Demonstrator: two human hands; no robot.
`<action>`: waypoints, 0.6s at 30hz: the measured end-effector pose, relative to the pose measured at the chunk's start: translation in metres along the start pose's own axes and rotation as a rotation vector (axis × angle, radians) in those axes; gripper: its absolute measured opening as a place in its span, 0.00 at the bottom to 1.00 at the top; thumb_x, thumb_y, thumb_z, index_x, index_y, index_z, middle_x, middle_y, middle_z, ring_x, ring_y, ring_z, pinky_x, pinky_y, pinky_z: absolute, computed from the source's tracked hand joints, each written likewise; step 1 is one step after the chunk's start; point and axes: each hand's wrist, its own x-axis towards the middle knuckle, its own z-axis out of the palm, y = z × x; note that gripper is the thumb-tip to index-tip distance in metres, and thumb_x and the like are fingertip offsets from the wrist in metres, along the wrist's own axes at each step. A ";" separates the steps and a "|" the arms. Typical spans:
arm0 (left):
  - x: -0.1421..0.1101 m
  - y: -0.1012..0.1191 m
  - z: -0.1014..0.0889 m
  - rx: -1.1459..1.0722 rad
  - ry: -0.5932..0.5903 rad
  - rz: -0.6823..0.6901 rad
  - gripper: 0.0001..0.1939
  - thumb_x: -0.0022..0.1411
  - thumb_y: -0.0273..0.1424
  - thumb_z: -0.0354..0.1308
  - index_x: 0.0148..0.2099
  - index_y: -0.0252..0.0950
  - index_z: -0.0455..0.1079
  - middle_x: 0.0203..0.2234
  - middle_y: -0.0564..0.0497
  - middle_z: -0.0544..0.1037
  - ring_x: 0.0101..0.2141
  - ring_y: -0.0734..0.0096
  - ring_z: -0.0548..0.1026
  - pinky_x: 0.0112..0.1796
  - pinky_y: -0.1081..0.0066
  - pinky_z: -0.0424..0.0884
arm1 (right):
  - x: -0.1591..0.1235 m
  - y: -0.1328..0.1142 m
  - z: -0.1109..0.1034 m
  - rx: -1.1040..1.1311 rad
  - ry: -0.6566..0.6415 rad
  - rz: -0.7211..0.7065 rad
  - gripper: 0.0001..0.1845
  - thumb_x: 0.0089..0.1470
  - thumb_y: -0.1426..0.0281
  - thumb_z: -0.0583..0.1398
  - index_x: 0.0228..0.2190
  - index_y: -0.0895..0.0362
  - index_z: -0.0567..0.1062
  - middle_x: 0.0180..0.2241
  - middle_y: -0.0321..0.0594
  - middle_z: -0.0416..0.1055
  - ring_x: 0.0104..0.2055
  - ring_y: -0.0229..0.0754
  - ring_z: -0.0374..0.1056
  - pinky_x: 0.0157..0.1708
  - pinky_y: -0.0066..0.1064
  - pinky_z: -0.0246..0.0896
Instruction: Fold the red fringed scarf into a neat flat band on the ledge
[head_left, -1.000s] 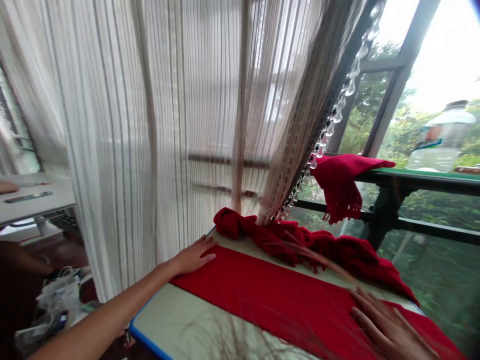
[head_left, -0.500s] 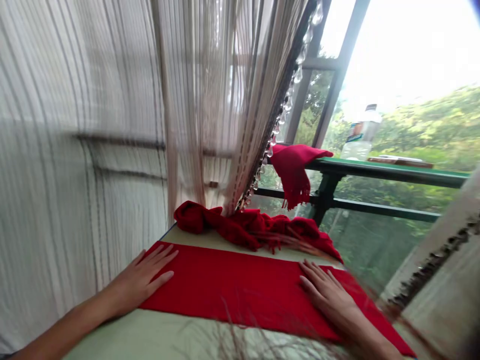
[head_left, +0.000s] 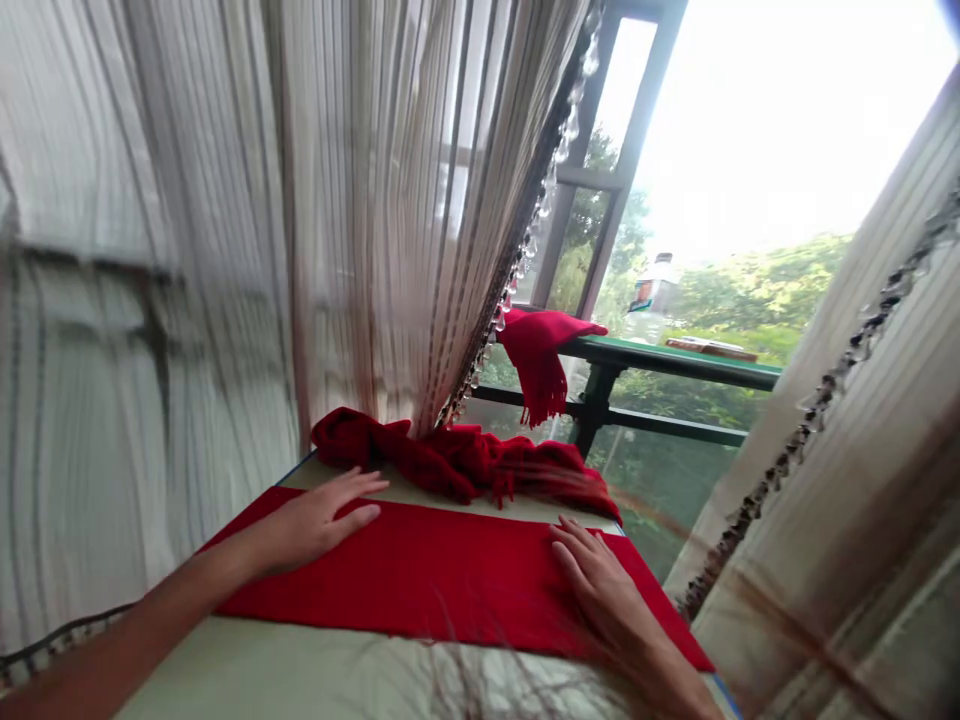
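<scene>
A red scarf (head_left: 450, 580) lies flat and smooth across a pale table (head_left: 300, 665), spanning nearly its full width. Over the scarf's left part is my left hand (head_left: 322, 520), fingers outstretched and holding nothing; whether it touches the cloth I cannot tell. My right hand (head_left: 592, 570) rests open on the scarf's right part, fingers pointing away from me. Behind the flat scarf, a crumpled red fringed scarf (head_left: 457, 460) lies along the table's far edge. Blurred strands of hair cross the lower middle of the view.
A sheer striped curtain (head_left: 360, 200) with hanging beads borders the table on the left and back. Another beaded curtain (head_left: 847, 430) hangs at right. On a dark railing (head_left: 675, 365) are a red fringed cloth (head_left: 536, 360), a clear bottle (head_left: 651, 300) and a flat object (head_left: 709, 347).
My left hand has shifted inward over the scarf, away from its left edge. My right hand stays on the cloth. The view has turned, showing more of the right curtain.
</scene>
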 end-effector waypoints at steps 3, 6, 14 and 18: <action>0.050 0.058 0.009 -0.098 -0.019 0.153 0.27 0.72 0.48 0.47 0.63 0.41 0.71 0.59 0.50 0.76 0.59 0.55 0.73 0.59 0.63 0.67 | -0.001 0.000 -0.006 0.073 0.074 -0.009 0.32 0.68 0.51 0.43 0.58 0.51 0.74 0.69 0.42 0.61 0.72 0.49 0.52 0.72 0.51 0.42; 0.094 0.101 0.046 -0.098 -0.052 0.273 0.24 0.70 0.44 0.51 0.61 0.40 0.72 0.57 0.47 0.78 0.56 0.56 0.75 0.58 0.63 0.68 | 0.000 0.002 -0.012 0.130 0.145 0.009 0.33 0.68 0.50 0.41 0.58 0.51 0.74 0.68 0.42 0.61 0.71 0.50 0.54 0.71 0.51 0.45; 0.146 0.149 0.139 -0.115 -0.187 0.457 0.28 0.72 0.40 0.50 0.70 0.38 0.61 0.69 0.44 0.62 0.69 0.55 0.56 0.67 0.54 0.55 | 0.002 0.026 -0.019 0.206 0.291 0.133 0.34 0.68 0.50 0.37 0.59 0.48 0.70 0.66 0.42 0.66 0.69 0.53 0.58 0.67 0.50 0.56; 0.143 0.156 0.153 -0.080 -0.244 0.380 0.33 0.73 0.43 0.47 0.74 0.34 0.53 0.71 0.39 0.54 0.71 0.48 0.47 0.68 0.45 0.47 | 0.001 0.032 -0.019 0.237 0.324 0.153 0.31 0.68 0.49 0.39 0.60 0.45 0.67 0.63 0.41 0.70 0.67 0.55 0.62 0.67 0.54 0.57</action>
